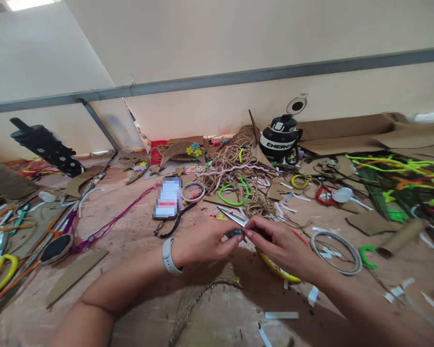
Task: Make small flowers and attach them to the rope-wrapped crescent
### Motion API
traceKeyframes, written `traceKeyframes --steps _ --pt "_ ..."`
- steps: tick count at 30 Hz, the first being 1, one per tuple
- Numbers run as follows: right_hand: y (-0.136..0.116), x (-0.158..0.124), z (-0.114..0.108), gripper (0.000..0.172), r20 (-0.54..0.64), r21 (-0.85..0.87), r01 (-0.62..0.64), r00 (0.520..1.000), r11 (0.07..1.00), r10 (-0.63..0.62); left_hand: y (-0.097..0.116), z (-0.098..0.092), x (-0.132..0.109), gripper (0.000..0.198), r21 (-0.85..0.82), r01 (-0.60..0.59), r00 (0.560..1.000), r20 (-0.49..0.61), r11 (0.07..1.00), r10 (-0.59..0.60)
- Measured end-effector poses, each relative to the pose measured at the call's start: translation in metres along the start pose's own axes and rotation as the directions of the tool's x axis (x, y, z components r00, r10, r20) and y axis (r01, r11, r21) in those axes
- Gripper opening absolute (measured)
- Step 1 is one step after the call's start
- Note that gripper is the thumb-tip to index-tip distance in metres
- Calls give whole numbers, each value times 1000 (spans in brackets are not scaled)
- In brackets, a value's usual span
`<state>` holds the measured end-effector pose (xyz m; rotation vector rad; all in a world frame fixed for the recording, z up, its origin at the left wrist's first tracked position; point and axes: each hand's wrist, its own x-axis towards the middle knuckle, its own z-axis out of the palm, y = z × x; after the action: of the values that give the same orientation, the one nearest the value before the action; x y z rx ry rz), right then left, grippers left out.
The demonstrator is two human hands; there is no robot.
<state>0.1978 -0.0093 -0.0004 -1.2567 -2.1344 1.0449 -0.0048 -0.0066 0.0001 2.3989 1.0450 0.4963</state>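
Observation:
My left hand [210, 238], with a pale watch band at its wrist, is closed in a pinch on a small dark bluish piece [233, 233]. The fingertips of my right hand [275, 241] are pinched together at the right end of that piece; its exact kind is too small to make out. Scissors lie under or against my right hand: their blades [232, 215] point up and left, and a yellow handle [280, 271] shows below the hand. I cannot tell whether the right hand touches them. Nearer to me, a curved strip of woven jute [193, 296] rests on the table.
Beyond my hands are a phone [167, 198], a heap of jute twine [235, 161] and a black bottle [280, 140] with its lid up. Rolls of tape [336, 253], a cardboard tube [401, 237] and paper scraps lie rightward. Cardboard [75, 277] and yellow-handled scissors [2, 274] are leftward.

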Motion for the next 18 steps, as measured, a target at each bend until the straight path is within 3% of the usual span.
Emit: traceKeyframes --steps 7,15,18 --pt "2 1 -7 27 -30 -3 1 1000 1000 -1 -9 -2 6 25 -377 5 1000 7 926 -3" --pt "2 1 -9 25 35 -119 78 997 990 -74 -9 0 3 24 -88 -16 999 -40 996 12" --pt "2 1 -7 24 39 -168 91 996 982 -86 -8 0 2 23 -24 8 1000 -1 1000 -8"
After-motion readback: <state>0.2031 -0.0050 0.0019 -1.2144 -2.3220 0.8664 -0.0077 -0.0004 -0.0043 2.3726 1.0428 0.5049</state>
